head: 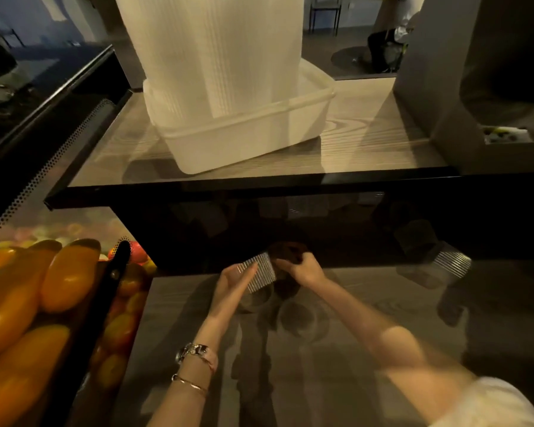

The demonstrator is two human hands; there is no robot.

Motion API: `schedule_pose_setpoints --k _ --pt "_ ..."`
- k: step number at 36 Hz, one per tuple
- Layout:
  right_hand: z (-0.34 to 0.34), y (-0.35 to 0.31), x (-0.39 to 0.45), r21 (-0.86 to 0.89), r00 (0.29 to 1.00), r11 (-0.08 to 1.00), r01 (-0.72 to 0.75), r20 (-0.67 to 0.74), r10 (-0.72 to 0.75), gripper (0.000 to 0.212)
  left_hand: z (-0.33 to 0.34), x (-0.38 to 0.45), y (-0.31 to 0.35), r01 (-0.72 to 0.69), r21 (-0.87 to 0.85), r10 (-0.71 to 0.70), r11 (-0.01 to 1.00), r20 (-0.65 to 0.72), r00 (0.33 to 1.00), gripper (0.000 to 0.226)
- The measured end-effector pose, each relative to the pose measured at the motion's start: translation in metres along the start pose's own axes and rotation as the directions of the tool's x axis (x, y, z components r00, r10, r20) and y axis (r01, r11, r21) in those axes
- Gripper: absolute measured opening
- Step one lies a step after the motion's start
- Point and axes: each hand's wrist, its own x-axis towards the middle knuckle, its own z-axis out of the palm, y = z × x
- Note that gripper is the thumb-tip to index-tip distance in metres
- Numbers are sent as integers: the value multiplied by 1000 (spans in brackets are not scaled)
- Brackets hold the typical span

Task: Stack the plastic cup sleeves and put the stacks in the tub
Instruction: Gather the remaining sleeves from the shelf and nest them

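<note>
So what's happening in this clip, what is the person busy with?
A person's left hand and right hand together hold a ribbed clear cup sleeve over the lower wooden surface. On the shelf above, a translucent tub already holds tall white stacks. Another ribbed piece lies to the right.

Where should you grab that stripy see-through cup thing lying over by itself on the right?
Probably across its ribbed sides. The loose cup sleeve lies tipped on the lower counter, so coming from above with the right hand, fingers pinching both walls, looks easiest.
</note>
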Motion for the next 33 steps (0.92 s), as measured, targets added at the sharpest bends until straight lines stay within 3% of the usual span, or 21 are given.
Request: schedule_pose_setpoints --k 3,5,11,15,20,22,24,26,29,31,33 --pt "-15 7 -13 18 999 999 31 -39 -30 56 8 -4 0 -21 18 22 1000 -48 999 37" --pt "-22 9 -19 -22 988 991 132 -83 -133 57 11 -6 6 -45 28 47 999 -86 995 48" --pt "-23 4 -53 -94 833 828 553 35 -552 74 19 -22 28 -167 34 169 985 -98 981 32" --pt "-21 1 -67 -173 738 720 672 86 -669 88 30 -40 41 -102 60 96 993 110 989 18" --pt "-26 6 -76 -229 717 693 683 33 -696 91 40 -56 42 -42 126 26 991 128 991 49" --pt "-31 11 -82 -239 724 694 679 62 -687 86 42 -62 38 -29 132 10 991 138 990 51" --pt "-36 16 -86 -218 734 707 673 70 -676 81 40 -67 31 -99 171 85 980 88 992 37" --pt "-41 21 -91 -186 758 738 648 69 -649 80 35 -70 20 -258 248 248 934 69 966 27" --pt "-49 30 -98 -140 809 797 588 77 -583 84 27 -76 6 -460 274 415 844 209 886 52" --pt "-53 35 -102 -99 830 824 558 90 -551 84 25 -80 -2 -477 277 391 834 313 866 69" --pt "-56 41 -105 -60 844 845 532 115 -524 80 24 -82 -10 -467 304 356 830 356 864 72"
